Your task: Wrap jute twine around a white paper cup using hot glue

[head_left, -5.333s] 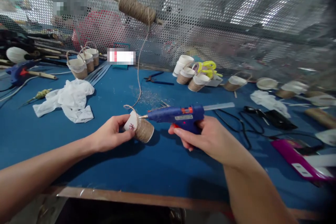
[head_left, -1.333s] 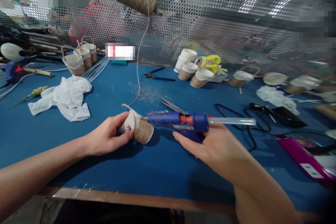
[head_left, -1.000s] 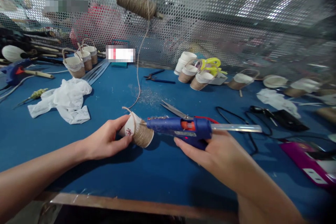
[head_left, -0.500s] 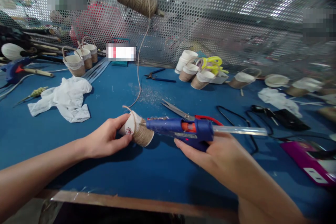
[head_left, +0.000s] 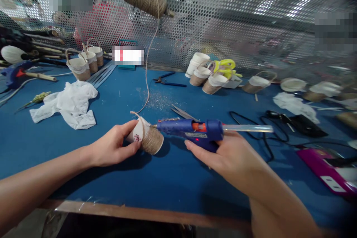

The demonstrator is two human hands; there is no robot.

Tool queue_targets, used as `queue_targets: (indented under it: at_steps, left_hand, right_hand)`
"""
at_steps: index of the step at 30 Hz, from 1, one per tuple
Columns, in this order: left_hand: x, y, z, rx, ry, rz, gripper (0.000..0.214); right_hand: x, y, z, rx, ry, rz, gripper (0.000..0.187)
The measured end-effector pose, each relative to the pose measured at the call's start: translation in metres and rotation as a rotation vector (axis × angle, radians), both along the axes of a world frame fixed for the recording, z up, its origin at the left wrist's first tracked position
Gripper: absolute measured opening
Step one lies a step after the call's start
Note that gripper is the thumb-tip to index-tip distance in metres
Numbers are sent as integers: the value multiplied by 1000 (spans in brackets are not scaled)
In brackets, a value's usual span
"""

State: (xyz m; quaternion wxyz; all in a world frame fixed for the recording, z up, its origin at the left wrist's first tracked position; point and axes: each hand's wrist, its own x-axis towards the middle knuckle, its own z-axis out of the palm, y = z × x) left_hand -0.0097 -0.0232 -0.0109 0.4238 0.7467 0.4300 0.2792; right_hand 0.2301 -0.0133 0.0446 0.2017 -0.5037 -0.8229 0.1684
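Observation:
My left hand grips a small paper cup lying on its side on the blue table, its lower half wound with jute twine. My right hand is closed round a blue hot glue gun with a clear glue stick out the back. The gun's metal tip touches the cup where the twine ends. A strand of twine runs from the cup up to a spool on the mesh screen.
Scissors lie just behind the glue gun. White crumpled cloth lies left, finished twine cups far left and more cups at the back. Black cable, a magenta box right. Another person sits behind the mesh.
The glue gun has drawn back slightly to the left and up, now covering most of the scissors. The cup and my left hand have stayed in place.

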Motion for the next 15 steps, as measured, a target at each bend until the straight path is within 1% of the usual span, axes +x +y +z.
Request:
queue_targets:
  at_steps: [5,11,15]
  left_hand:
    - [0,0,1,-1,1,-7,18]
    - [-1,1,-1,19,-9,-12,22]
    - [-1,1,0,27,-10,-16,26]
  right_hand:
    - [-1,-4,0,32,-13,-22,14]
    - [-1,-11,3,29,-73,3,17]
    - [0,-13,1,18,-87,16,18]
